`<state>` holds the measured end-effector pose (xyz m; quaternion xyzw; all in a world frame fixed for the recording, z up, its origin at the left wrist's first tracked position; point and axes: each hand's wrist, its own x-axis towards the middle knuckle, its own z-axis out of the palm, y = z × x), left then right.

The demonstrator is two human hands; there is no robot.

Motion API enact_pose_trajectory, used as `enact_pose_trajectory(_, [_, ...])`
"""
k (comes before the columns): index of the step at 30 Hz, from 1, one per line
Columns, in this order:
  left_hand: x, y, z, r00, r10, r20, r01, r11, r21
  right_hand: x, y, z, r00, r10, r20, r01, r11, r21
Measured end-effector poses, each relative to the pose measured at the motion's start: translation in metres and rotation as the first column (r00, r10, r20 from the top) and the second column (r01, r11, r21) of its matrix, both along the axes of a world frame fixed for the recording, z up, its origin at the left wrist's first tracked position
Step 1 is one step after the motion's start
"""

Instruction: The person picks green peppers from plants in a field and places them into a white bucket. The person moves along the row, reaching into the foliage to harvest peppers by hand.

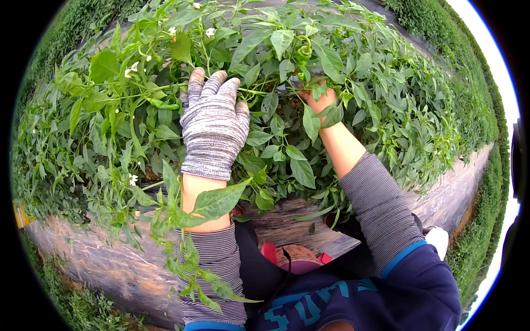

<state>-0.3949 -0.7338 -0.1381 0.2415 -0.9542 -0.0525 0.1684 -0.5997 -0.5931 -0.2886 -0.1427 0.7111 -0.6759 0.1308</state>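
Observation:
My left hand, in a grey knitted glove, lies back up on the branches of a pepper plant, its fingers slightly spread and pointing away from me. A green stem runs beneath the fingers. What its palm touches is hidden. My right hand is ungloved and reaches in among the leaves. Its fingers are largely covered by foliage, so whether they hold anything cannot be seen. Just above it hangs a wrinkled green pepper. Another green pepper lies left of my gloved hand. A leafy branch crosses my left forearm.
Plastic mulch film covers the ground along the row. A round pinkish object with red straps sits between my legs. A yellow object stands at the far left. Grassy green strips run beyond the film.

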Motion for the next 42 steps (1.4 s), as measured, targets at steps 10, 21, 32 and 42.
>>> enact_pose_trajectory(10, [-0.005,-0.010,-0.006,0.993,-0.049,-0.111,0.051,0.999,0.015,-0.056,-0.014,0.008,0.882,0.354,-0.310,-0.142,0.828,0.542])
enact_pose_trajectory(21, [-0.007,-0.013,-0.005,0.989,-0.038,-0.146,0.043,0.999,0.033,-0.072,-0.034,-0.027,0.885,0.291,-0.364,-0.073,0.859,0.507])
enact_pose_trajectory(32, [-0.006,-0.013,-0.008,0.989,-0.066,-0.129,0.069,0.997,0.020,-0.077,0.021,-0.003,0.895,0.390,-0.215,-0.246,0.835,0.492])
enact_pose_trajectory(42, [-0.007,-0.013,-0.008,0.996,-0.057,-0.069,0.058,0.998,0.012,-0.082,0.025,-0.006,0.890,0.398,-0.222,-0.252,0.836,0.488])
